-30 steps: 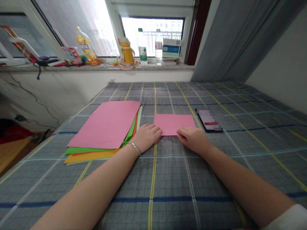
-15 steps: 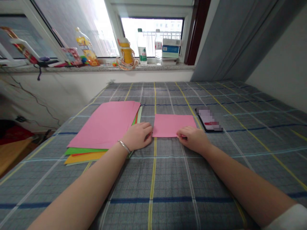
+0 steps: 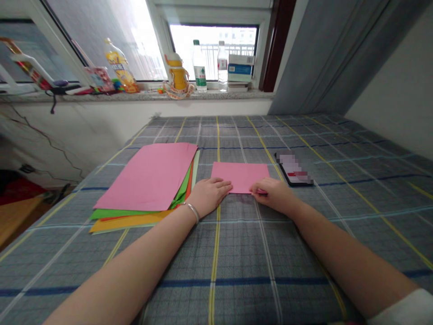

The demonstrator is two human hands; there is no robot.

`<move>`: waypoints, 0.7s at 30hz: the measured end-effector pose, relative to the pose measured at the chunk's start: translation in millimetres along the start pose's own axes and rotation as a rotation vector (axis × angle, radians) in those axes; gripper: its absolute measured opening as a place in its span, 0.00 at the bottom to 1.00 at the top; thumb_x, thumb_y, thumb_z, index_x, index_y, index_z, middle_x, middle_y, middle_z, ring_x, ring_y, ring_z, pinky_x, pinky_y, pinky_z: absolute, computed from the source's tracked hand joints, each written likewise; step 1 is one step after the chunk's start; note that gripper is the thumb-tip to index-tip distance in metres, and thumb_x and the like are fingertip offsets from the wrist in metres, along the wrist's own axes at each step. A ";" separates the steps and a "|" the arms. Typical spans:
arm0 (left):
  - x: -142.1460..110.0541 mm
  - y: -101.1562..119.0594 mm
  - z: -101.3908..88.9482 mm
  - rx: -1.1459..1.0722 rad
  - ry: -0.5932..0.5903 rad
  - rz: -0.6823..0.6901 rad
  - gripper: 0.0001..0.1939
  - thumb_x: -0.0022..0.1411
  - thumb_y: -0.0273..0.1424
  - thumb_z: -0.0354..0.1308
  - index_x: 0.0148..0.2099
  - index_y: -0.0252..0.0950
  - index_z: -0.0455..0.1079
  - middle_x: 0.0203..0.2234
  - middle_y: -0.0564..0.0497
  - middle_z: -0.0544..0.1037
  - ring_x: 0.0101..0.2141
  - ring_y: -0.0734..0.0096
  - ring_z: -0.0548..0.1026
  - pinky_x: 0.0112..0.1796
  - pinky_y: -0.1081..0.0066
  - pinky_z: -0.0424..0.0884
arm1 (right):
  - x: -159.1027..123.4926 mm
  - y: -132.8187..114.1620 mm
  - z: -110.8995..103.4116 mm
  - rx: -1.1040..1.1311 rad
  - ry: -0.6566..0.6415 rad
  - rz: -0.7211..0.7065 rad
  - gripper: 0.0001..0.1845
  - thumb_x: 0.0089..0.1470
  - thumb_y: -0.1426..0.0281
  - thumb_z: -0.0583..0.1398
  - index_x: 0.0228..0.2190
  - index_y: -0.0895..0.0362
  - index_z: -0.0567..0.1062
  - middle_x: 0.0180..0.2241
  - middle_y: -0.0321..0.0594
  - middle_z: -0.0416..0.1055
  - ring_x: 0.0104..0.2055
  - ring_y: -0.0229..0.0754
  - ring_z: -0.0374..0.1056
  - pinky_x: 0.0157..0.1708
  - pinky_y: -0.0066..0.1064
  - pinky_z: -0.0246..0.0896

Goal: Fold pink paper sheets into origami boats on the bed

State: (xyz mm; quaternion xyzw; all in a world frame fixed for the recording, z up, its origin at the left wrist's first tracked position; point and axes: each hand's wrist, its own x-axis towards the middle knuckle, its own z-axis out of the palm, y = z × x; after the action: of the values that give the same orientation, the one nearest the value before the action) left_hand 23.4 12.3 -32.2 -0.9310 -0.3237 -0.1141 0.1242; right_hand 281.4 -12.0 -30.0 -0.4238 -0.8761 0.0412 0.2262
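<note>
A small pink sheet of paper [image 3: 241,174] lies flat on the plaid cloth in front of me, its long side across my view. My left hand [image 3: 209,195] rests on its near left corner with the fingers stretched out flat. At the near edge, right of the middle, my right hand [image 3: 272,194] has its fingers curled and pinches the paper. To the left lies a stack of coloured paper [image 3: 149,176], pink on top, with green, orange and yellow edges showing below. The stack is apart from the small sheet.
A phone [image 3: 293,170] lies to the right of the small sheet. Plaid cloth [image 3: 243,253] covers the surface. On the windowsill [image 3: 145,97] at the back stand a yellow cup [image 3: 177,74], several bottles and a stack of boxes [image 3: 240,70].
My left hand lifted off the sheet to the left, then came back onto its near left corner. The small pink sheet has shifted slightly left. My right hand stays at its near edge.
</note>
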 end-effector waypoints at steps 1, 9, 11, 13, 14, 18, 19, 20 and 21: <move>-0.9 -0.9 -0.5 0.002 -0.002 -0.007 0.15 0.68 0.31 0.51 0.54 0.41 0.71 0.50 0.51 0.76 0.47 0.67 0.75 0.45 0.66 0.73 | -1.4 3.8 -1.9 0.005 0.003 0.006 0.04 0.52 0.73 0.58 0.30 0.55 0.74 0.33 0.37 0.76 0.38 0.39 0.71 0.41 0.29 0.60; -8.2 -11.1 -5.3 -0.003 -0.034 -0.123 0.16 0.67 0.28 0.50 0.55 0.39 0.70 0.51 0.51 0.75 0.48 0.64 0.75 0.47 0.63 0.73 | -10.6 24.8 -17.8 -0.043 0.024 0.092 0.05 0.51 0.72 0.58 0.30 0.54 0.74 0.33 0.37 0.76 0.36 0.40 0.71 0.37 0.29 0.61; -10.8 -15.3 -5.6 0.011 -0.054 -0.139 0.16 0.67 0.29 0.50 0.55 0.40 0.69 0.52 0.52 0.75 0.49 0.64 0.74 0.48 0.63 0.72 | -12.2 27.4 -21.7 -0.048 0.007 0.120 0.04 0.51 0.72 0.58 0.30 0.54 0.74 0.33 0.36 0.76 0.37 0.41 0.71 0.37 0.29 0.61; -12.9 -19.0 -5.4 0.021 -0.066 -0.146 0.16 0.68 0.29 0.49 0.55 0.41 0.69 0.52 0.53 0.74 0.49 0.64 0.74 0.48 0.64 0.72 | -13.7 29.3 -25.7 -0.091 -0.023 0.139 0.04 0.50 0.73 0.58 0.30 0.54 0.74 0.33 0.36 0.76 0.37 0.41 0.71 0.36 0.30 0.60; -13.8 -20.3 -5.4 0.023 -0.071 -0.150 0.16 0.68 0.29 0.49 0.55 0.41 0.70 0.52 0.53 0.74 0.49 0.65 0.74 0.48 0.65 0.72 | -14.5 29.8 -27.4 -0.118 -0.040 0.142 0.04 0.50 0.73 0.58 0.30 0.54 0.74 0.33 0.36 0.76 0.37 0.41 0.71 0.36 0.30 0.60; -15.5 -21.7 -9.1 -0.012 -0.078 -0.137 0.17 0.67 0.31 0.48 0.54 0.39 0.71 0.52 0.51 0.75 0.50 0.64 0.74 0.49 0.63 0.71 | -15.4 28.4 -29.6 -0.142 -0.031 0.206 0.04 0.51 0.71 0.58 0.30 0.54 0.74 0.34 0.36 0.77 0.35 0.41 0.71 0.33 0.29 0.59; -15.6 -21.2 -11.0 -0.029 -0.070 -0.134 0.17 0.67 0.33 0.48 0.55 0.39 0.70 0.51 0.51 0.75 0.50 0.64 0.74 0.50 0.63 0.70 | -14.8 27.2 -28.3 -0.126 -0.018 0.246 0.05 0.52 0.70 0.58 0.31 0.54 0.74 0.33 0.36 0.76 0.34 0.40 0.71 0.31 0.29 0.58; -15.5 -20.4 -13.0 -0.047 -0.058 -0.136 0.18 0.67 0.34 0.48 0.55 0.39 0.70 0.52 0.50 0.75 0.50 0.64 0.73 0.50 0.63 0.70 | -13.8 25.9 -26.1 -0.101 -0.011 0.287 0.06 0.53 0.68 0.58 0.33 0.53 0.74 0.33 0.36 0.76 0.33 0.40 0.70 0.30 0.29 0.58; -15.3 -19.3 -14.7 -0.058 -0.040 -0.150 0.19 0.67 0.36 0.47 0.55 0.38 0.69 0.52 0.49 0.75 0.50 0.63 0.73 0.50 0.62 0.69 | -12.6 24.6 -23.0 -0.074 -0.011 0.318 0.07 0.54 0.67 0.57 0.34 0.53 0.75 0.33 0.36 0.76 0.33 0.40 0.70 0.29 0.29 0.58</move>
State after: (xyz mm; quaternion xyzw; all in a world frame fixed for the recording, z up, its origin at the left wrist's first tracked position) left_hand -2.4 13.8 -19.8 -0.9094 -0.3917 -0.1137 0.0817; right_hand 315.9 -8.6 -20.4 -0.5649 -0.8002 0.0466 0.1961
